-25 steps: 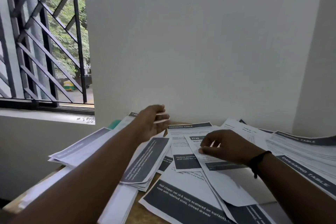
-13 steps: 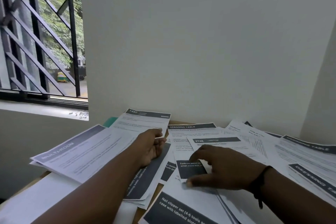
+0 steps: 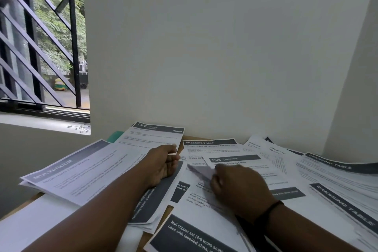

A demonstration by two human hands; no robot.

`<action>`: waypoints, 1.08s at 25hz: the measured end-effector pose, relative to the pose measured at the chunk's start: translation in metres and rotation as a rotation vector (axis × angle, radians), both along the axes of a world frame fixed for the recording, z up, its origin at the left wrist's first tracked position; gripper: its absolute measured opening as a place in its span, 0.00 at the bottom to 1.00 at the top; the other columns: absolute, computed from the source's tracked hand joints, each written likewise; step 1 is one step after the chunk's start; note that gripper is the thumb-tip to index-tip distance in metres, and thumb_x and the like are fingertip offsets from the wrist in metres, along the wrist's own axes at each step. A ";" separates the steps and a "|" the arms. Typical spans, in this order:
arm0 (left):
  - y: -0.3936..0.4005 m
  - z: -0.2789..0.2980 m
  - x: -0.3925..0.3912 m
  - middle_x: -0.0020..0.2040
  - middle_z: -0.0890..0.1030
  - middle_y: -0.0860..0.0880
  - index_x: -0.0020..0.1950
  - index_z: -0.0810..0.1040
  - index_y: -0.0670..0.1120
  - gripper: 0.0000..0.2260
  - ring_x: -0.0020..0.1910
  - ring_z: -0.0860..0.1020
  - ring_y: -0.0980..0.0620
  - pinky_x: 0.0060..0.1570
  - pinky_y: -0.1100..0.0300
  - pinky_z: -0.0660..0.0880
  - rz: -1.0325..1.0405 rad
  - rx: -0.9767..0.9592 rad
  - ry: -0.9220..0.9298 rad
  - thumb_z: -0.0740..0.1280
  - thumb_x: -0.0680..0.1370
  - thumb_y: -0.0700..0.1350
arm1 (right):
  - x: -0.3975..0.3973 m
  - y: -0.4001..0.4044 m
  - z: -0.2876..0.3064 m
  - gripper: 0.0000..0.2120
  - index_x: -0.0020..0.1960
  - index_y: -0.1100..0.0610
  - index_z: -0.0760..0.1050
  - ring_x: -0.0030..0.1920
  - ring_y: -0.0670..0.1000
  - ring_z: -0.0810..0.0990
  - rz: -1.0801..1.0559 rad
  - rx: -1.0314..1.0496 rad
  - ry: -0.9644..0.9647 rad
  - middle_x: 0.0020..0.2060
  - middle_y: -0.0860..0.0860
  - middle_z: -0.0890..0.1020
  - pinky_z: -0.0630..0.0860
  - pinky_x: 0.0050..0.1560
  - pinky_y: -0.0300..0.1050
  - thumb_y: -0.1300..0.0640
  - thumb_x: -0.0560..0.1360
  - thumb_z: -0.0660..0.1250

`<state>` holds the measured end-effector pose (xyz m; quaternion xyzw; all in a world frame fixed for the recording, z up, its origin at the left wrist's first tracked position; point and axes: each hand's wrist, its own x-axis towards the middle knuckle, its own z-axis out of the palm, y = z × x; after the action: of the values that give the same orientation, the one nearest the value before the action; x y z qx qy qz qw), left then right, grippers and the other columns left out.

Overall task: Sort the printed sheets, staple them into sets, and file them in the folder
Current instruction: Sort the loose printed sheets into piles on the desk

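**Left grip pinches the 1492 sheet**

Left grip (image 3: 163, 162) — thumb and fingers — pinches the near edge of the sheet headed 1492 (image 3: 155, 136), which lies at the back of the wooden surface (image 3: 163, 214) near the wall. Right grip (image 3: 237, 187) curls over a blurred, lifted sheet (image 3: 201, 171) just beside the 2748 sheet (image 3: 237, 159) — it seems to hold it. A MULTI-ROOM stack (image 3: 81, 172) lies left, DRESSING TABLE stacks (image 3: 337, 180) right.
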<state>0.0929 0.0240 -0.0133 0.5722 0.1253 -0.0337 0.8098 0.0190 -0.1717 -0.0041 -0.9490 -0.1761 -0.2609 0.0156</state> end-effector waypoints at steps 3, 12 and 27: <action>-0.001 0.001 0.000 0.35 0.78 0.46 0.52 0.76 0.42 0.06 0.26 0.72 0.55 0.21 0.68 0.70 -0.009 0.018 -0.003 0.64 0.80 0.44 | 0.017 -0.030 0.038 0.12 0.39 0.57 0.68 0.36 0.57 0.70 -0.182 0.277 -0.066 0.33 0.53 0.74 0.62 0.35 0.46 0.52 0.77 0.56; -0.001 0.018 -0.005 0.56 0.79 0.39 0.60 0.71 0.41 0.26 0.43 0.81 0.42 0.32 0.56 0.80 -0.148 -0.187 -0.056 0.68 0.75 0.61 | -0.014 -0.016 0.083 0.12 0.53 0.47 0.78 0.36 0.48 0.80 0.262 0.385 -0.244 0.38 0.43 0.82 0.76 0.40 0.44 0.46 0.79 0.57; 0.025 0.035 -0.011 0.52 0.81 0.32 0.55 0.72 0.33 0.09 0.43 0.83 0.35 0.40 0.47 0.82 -0.070 0.023 -0.042 0.63 0.76 0.30 | -0.114 0.024 0.012 0.30 0.65 0.45 0.70 0.42 0.38 0.81 0.365 0.216 -0.096 0.52 0.39 0.82 0.77 0.37 0.34 0.28 0.73 0.49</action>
<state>0.0822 0.0492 0.0215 0.5861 0.0884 -0.0485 0.8039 -0.0954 -0.1476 0.0082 -0.8807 -0.3168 -0.3158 0.1558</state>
